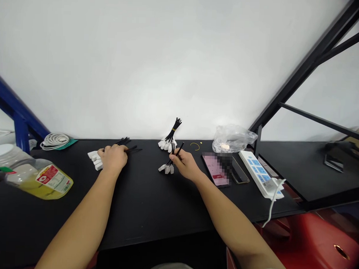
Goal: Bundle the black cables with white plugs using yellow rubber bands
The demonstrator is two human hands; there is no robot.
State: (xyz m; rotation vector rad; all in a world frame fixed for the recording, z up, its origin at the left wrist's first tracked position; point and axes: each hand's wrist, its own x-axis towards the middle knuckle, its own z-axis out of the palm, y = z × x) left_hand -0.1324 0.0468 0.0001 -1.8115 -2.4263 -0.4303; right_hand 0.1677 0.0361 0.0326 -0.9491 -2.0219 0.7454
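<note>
The right hand (186, 165) has its fingers (174, 158) grasping a black cable bundle (169, 164) upright, while the left hand (113, 157) clenches a second bundle (95, 158) down against the surface (141, 211).

A big white wall (170, 63) goes up behind the long black desk (141, 223), and soft light falls on it. A blue metal frame (18, 109) stands at the left end of the desk, and black metal bars (311, 72) slant up on the right. Down low on the right, a red stool (317, 241) sits below a second black desk (284, 169).
</note>
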